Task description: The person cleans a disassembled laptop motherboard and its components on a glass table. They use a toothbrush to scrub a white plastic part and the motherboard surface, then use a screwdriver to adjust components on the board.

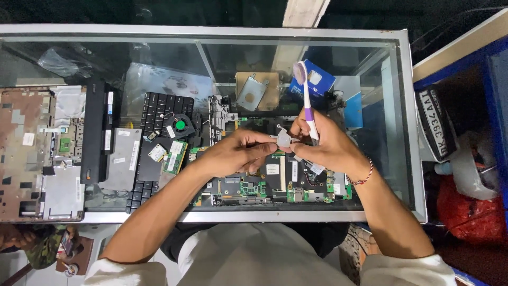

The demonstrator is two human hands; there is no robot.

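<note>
Both hands — L hand (pixel 238 151), R hand (pixel 323 145) — pinch metal bracket (pixel 283 139).

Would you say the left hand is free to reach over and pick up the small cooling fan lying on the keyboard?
Probably not yet: the left hand is pinching a small metal bracket together with the right hand. The path to the fan looks open, with nothing between them, so it would only need to let go first.

One toothbrush (pixel 308 100), one motherboard (pixel 275 182), one keyboard (pixel 159 114), one fan (pixel 180 125), two hands.
</note>
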